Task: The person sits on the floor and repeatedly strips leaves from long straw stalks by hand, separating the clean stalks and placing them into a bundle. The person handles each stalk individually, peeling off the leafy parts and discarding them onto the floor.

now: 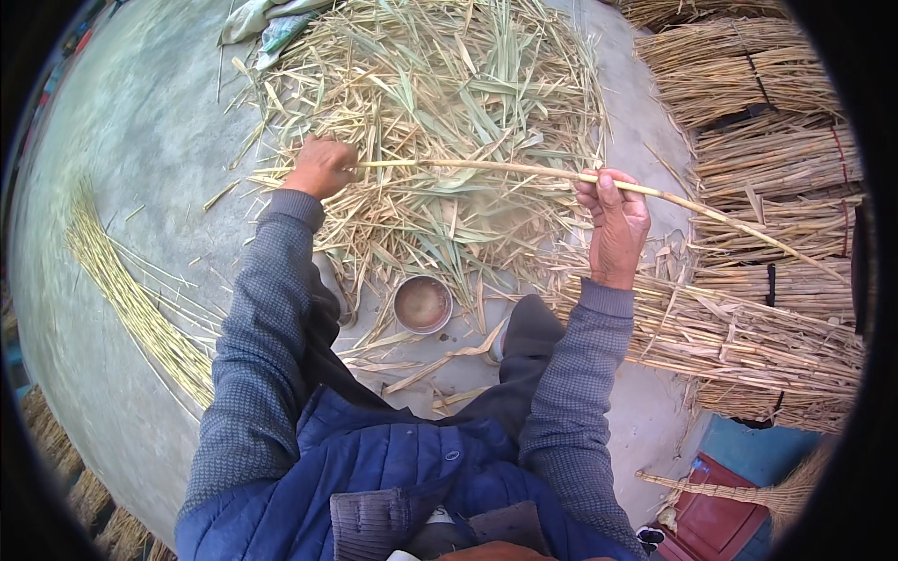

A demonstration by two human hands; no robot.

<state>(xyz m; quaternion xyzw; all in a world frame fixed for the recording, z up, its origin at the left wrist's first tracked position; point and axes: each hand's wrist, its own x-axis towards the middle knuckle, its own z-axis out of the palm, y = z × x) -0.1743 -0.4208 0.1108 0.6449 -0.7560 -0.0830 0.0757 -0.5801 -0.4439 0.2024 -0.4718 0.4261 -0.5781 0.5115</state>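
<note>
A long, thin reed stalk [486, 166] stretches crosswise in front of me, its right part bending down toward the stacked bundles. Around its left part my left hand [323, 166] is closed in a fist, knuckles up. My right hand [617, 210] pinches the same stalk between thumb and fingers, palm turned toward me. Beneath the stalk spreads a wide heap of dry and greenish leaves and husks [458, 84]. Between my feet stands a small round metal bowl [423, 305] with something brownish in it.
Tied reed bundles [748, 75] are stacked along the right. Loose stalks [748, 327] lie nearer me there. A sheaf of thin peeled stalks [140, 299] rests on the concrete floor [140, 112] at left. At lower right are a red panel [706, 514] and a broom [786, 496].
</note>
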